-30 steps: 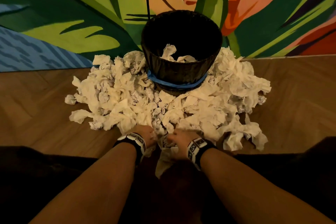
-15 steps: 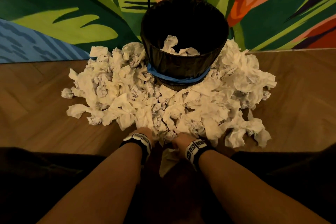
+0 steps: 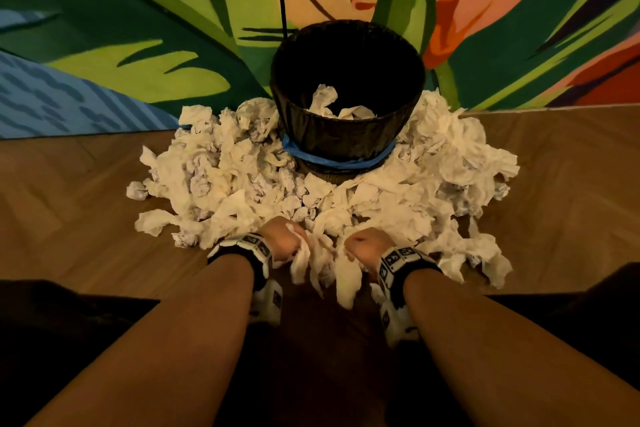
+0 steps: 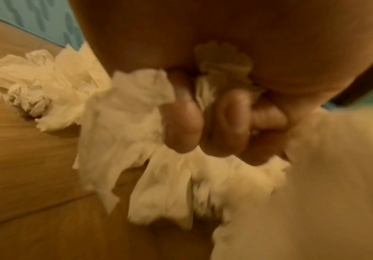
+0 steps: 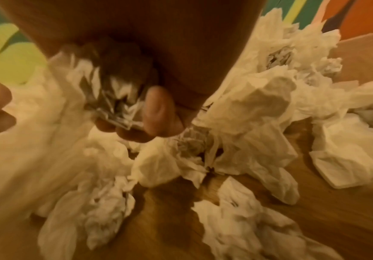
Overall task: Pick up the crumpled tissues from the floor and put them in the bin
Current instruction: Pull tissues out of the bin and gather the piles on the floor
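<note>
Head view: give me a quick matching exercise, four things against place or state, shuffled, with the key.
Things:
1. bin
2. blue band
3. left hand
4. lone tissue ball

Place or state:
A. on the wood floor at the pile's far left edge
B. grips a bunch of tissues at the pile's near edge
C. stands against the painted wall, a few tissues inside
D. wrapped round the lower part of the bin

Pairs: 1-C, 2-D, 3-B, 4-A
</note>
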### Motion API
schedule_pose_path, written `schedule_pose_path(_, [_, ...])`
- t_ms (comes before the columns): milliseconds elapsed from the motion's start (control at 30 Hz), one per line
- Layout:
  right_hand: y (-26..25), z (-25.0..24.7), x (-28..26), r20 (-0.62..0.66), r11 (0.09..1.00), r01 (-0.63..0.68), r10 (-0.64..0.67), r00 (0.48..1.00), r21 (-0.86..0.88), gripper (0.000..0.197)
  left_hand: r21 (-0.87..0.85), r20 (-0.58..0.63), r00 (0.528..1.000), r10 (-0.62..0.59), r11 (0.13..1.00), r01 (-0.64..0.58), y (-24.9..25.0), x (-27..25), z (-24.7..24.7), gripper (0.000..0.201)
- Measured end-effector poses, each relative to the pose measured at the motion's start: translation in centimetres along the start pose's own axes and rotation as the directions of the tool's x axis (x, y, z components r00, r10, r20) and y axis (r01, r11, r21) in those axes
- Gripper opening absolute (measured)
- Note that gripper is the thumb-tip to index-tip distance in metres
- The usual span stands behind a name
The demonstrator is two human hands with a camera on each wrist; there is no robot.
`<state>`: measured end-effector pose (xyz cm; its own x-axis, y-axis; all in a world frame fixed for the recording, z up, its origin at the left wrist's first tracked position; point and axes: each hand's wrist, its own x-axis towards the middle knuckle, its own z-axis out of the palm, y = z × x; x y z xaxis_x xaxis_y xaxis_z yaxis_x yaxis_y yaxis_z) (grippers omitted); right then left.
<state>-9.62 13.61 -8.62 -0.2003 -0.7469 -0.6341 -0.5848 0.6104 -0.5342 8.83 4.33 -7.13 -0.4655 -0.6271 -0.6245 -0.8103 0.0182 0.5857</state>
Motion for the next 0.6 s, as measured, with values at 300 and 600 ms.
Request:
schedule_pose_path(300, [-4.3,-4.2,-1.1,-0.029,0.920,0.073,-0.067,0.997,0.386,0.020,-0.515,-0.407,0.911,-0.071,0.842,-0.164,2.3,-0.9,-5.8,0.021])
schedule_pose_path(600, [-15.0,-11.8,-4.4,-0.351,0.743,0.657,-0.586,0.730,0.127,0.018,-0.374,-0.895,0.439,-0.079,0.671,-0.640,10.5,-1.6,-14.0,0.017])
